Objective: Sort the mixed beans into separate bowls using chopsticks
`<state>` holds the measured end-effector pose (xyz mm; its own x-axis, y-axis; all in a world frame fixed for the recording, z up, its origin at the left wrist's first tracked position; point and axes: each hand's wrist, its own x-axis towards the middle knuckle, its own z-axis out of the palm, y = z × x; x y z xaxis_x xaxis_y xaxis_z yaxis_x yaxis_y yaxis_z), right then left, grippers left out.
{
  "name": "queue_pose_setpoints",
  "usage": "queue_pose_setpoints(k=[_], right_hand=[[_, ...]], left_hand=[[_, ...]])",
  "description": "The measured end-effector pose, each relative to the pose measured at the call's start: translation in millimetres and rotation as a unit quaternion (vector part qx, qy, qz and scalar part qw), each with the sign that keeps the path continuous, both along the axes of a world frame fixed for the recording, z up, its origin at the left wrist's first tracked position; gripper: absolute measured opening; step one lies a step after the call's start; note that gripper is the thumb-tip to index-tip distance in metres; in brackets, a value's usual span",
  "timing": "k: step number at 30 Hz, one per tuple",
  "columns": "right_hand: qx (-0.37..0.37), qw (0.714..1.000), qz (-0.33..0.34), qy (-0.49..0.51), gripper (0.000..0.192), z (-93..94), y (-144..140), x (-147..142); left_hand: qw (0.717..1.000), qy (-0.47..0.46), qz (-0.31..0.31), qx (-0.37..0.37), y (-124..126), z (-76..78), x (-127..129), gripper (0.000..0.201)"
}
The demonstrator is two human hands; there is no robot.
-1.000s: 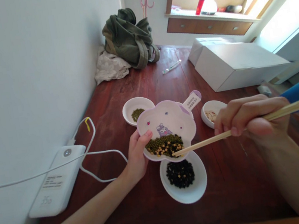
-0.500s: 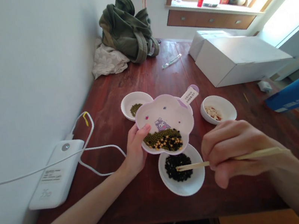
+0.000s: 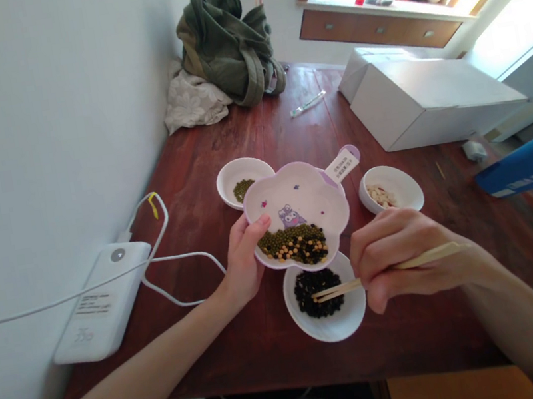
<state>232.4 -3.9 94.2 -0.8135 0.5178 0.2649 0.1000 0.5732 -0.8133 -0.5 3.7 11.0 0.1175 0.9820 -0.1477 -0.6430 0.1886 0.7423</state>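
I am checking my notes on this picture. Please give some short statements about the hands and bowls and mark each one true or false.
1. The left hand holds the cloud-shaped bowl tilted. True.
2. The right hand holds a spoon. False: it holds chopsticks.
3. The chopstick tips are over the bowl of black beans. True.
4. The cloud-shaped bowl holds only black beans. False: it holds mixed green, yellow and dark beans.
5. A white box lies on the table. True.
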Motion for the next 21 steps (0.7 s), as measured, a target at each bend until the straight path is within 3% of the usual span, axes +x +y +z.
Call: queue_pose_setpoints(k=[21], right_hand=[[0.015,1.0,-0.001,0.004,0.026,-1.3,-2.0,-3.9]], left_hand=[[1.0,0.018,0.008,0.005,-0.9,2.6,2.5,0.032]])
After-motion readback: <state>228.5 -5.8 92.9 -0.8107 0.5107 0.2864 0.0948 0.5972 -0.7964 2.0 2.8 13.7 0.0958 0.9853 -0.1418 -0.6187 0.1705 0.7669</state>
